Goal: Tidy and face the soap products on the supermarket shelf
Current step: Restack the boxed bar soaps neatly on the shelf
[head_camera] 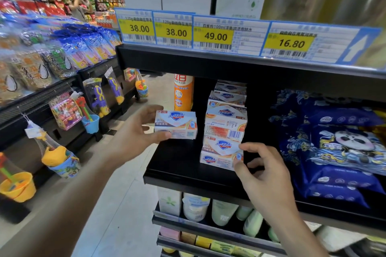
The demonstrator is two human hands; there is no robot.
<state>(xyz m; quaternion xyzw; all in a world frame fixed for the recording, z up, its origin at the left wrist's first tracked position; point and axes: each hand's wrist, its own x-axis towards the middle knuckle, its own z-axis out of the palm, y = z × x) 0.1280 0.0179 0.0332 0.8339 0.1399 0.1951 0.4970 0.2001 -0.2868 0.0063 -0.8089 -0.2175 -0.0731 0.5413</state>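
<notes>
Your left hand (140, 131) grips a Safeguard soap box (175, 125) in the air just left of the soap stack (225, 125), thumb under its lower edge and fingers curled behind its far end, logo facing you. It is not yet set down: the bare black shelf (177, 165) lies below it, left of the stack.

The stack stands several boxes high near the shelf's front edge. Its lower two boxes show the blue shield logo toward you. The box above them shows its barcode and fine print, and the logo of the one above that reads upside down, so both still want turning. The boxes higher up sit slightly askew and further back in shadow; their facing is hard to judge.

Your right hand (261, 165) is at the stack's lower right corner, thumb and forefinger pinching the corner of the bottom boxes, the other fingers loosely curled beside it. Judging by that, you are steadying or squaring the base while the held box waits for a place.

So the job looks partly done: some fronts face out, one box is in hand, and the middle of the stack remains to be faced.

Behind the stack to its left stands an orange detergent bottle (183, 93); well to its right lie dark blue wet-wipe packs (334, 142). Yellow price tags (213, 35) hang on the shelf edge above.
</notes>
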